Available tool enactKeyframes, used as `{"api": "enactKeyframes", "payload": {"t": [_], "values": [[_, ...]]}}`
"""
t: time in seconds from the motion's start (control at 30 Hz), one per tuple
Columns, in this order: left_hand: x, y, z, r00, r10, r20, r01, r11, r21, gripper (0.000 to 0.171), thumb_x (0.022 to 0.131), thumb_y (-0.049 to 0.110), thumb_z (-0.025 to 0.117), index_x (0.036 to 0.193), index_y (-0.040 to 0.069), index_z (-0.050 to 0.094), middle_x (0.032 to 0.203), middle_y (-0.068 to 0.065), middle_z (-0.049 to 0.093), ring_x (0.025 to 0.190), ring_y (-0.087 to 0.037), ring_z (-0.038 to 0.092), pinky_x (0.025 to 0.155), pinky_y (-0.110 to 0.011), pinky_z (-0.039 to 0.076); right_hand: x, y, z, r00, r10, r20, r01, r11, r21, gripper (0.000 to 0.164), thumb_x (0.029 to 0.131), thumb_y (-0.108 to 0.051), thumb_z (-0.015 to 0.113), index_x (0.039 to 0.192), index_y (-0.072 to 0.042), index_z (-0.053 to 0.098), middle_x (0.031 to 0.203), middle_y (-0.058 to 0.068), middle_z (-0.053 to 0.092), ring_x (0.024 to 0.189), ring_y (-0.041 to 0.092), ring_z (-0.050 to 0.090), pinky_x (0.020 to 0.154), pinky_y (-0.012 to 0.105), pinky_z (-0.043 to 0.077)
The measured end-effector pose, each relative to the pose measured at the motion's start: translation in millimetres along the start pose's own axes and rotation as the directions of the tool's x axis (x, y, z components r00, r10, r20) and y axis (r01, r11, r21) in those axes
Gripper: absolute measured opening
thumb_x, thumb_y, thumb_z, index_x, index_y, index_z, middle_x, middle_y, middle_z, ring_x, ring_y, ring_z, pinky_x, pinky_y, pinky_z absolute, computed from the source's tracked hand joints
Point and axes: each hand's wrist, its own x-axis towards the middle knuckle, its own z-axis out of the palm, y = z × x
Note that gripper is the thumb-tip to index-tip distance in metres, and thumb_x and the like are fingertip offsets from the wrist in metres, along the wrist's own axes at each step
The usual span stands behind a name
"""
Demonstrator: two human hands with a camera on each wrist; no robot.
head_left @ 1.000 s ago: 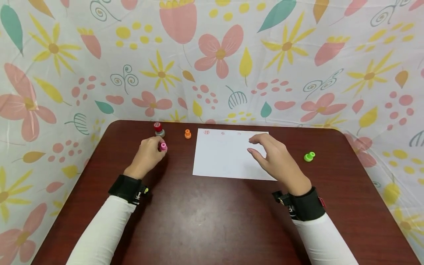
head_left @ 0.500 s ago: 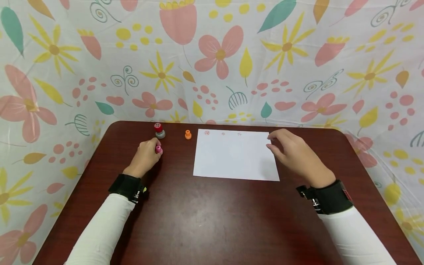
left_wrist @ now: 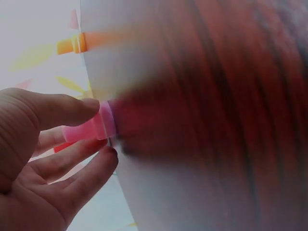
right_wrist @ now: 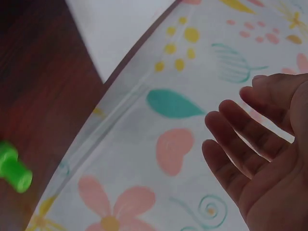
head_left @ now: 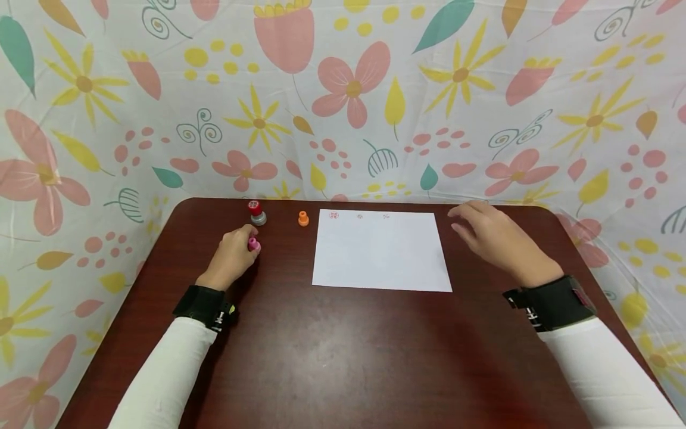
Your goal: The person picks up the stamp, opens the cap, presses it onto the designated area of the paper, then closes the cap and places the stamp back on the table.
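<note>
My left hand (head_left: 229, 255) pinches a small pink stamp (left_wrist: 91, 126) between thumb and fingers at the table's left side. Behind it stands a red-topped stamp with a grey base (head_left: 257, 213); an orange stamp (head_left: 303, 218) is upright to the right. My right hand (head_left: 495, 238) hovers right of the white paper (head_left: 382, 256), fingers relaxed and holding nothing. A green stamp (right_wrist: 15, 168) shows at the left edge of the right wrist view; in the head view that hand hides it. Small red prints (head_left: 359, 216) run along the paper's top edge.
The dark reddish-brown table (head_left: 321, 351) ends at a floral cloth backdrop (head_left: 375, 155) behind and at both sides. Light reflects off its middle.
My right hand has moved right, off the paper and in front of the green stamp. My left hand has shifted slightly left and nearer, still pinching the pink stamp.
</note>
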Motion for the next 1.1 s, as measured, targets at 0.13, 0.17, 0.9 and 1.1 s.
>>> {"api": "enactKeyframes", "payload": {"t": [0.13,0.17,0.9,1.1], "values": [[-2.2,4.6,-2.3,0.999,0.033,-0.035,-0.033,0.999,0.018,0.038,0.091,0.004,0.075,0.125,-0.007,0.061,0.106,-0.024,0.064,0.096,-0.037,0.058,0.088,-0.052,0.056,0.8,19.8,-7.0,0.999,0.017,0.033,-0.015,0.999,-0.050,0.026,0.089,-0.002,0.077,0.114,0.001,0.069,0.108,0.019,0.070,0.094,0.036,0.067,0.080,0.053,0.057],[-2.9,6.5,-3.2,0.998,0.043,-0.047,-0.042,0.999,0.023,0.041,0.090,0.005,0.076,0.126,-0.007,0.060,0.110,-0.026,0.064,0.099,-0.040,0.058,0.090,-0.054,0.055,0.7,25.3,-8.4,0.999,0.025,0.048,-0.022,0.998,-0.060,0.026,0.089,-0.002,0.078,0.113,0.001,0.069,0.107,0.020,0.070,0.092,0.037,0.067,0.079,0.054,0.057],[-26.2,65.4,-3.1,0.927,0.373,0.025,-0.370,0.906,0.204,0.084,0.096,0.053,0.067,0.159,0.005,0.038,0.162,-0.027,0.034,0.151,-0.051,0.029,0.123,-0.065,0.026,-30.7,107.3,-0.4,0.778,0.350,0.522,-0.337,0.933,-0.123,0.051,0.096,-0.024,0.072,0.128,0.013,0.058,0.121,0.037,0.060,0.107,0.050,0.060,0.089,0.064,0.051],[-28.8,77.9,4.6,0.913,0.387,0.126,-0.407,0.878,0.252,0.087,0.097,0.064,0.058,0.163,0.015,0.032,0.168,-0.022,0.027,0.155,-0.050,0.019,0.119,-0.072,0.026,-36.7,106.8,1.8,0.745,0.362,0.560,-0.370,0.923,-0.104,0.045,0.092,-0.022,0.077,0.119,0.011,0.062,0.109,0.028,0.068,0.097,0.041,0.065,0.081,0.058,0.055]]}}
